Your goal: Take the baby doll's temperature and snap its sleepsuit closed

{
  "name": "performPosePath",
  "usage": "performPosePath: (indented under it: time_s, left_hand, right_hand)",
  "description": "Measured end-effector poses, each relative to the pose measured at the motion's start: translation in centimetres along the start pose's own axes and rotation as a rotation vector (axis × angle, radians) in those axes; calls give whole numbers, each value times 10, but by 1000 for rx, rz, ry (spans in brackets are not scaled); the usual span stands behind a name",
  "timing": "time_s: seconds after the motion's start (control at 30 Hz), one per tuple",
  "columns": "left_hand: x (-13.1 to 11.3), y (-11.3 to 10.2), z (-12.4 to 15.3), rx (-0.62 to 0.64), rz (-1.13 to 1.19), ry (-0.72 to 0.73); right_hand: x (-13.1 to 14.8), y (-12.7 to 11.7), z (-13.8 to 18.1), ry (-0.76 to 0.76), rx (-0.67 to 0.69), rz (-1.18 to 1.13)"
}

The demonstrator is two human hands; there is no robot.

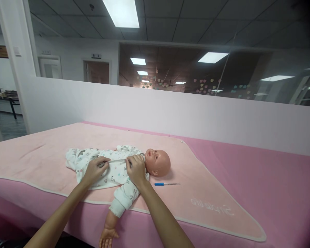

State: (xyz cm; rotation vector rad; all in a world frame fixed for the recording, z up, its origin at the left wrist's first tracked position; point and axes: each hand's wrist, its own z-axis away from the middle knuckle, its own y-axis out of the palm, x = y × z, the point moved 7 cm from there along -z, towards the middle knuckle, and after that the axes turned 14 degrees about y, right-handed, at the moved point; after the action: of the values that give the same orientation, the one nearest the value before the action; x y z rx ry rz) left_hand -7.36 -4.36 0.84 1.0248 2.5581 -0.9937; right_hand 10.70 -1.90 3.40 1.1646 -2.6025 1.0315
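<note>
The doll (157, 162) lies face up on the pink blanket (209, 193), and the left hand (94, 170) and right hand (136, 170) each pinch the front edge of its suit (111, 175), soft, light cloth that should bunch easily, best held by that edge.

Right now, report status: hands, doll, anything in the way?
Left hand and right hand pinch white printed cloth suit on bald plastic baby doll. Thin blue-capped stick beside head.
</note>
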Motion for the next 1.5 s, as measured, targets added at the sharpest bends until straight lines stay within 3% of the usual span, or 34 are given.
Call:
performPosePath:
  time_s: [0.3,0.87,0.97,1.07,1.17,1.3,1.4,1.5]
  left_hand:
    - [-5,1,-2,25,-24,10]
    - [2,-2,-2,-48,-42,-31]
    - [3,4,-2,29,-98,-20]
    - [3,8,-2,109,-136,14]
    - [2,9,-5,192,-119,27]
    - [2,13,-23,295,10,-105]
    - [-9,28,-51,285,137,-143]
    - [-29,60,-77,293,183,-39]
  right_hand:
    - [0,0,0,4,-1,-15]
    - [4,-1,-1,-30,14,47]
    - [18,-12,4,-154,75,118]
    - [22,-42,19,-220,107,159]
    - [-7,-86,39,-114,106,146]
    - [-84,-130,67,111,261,330]
    - [-131,-149,80,292,398,457]
    - [-140,-154,85,362,488,446]
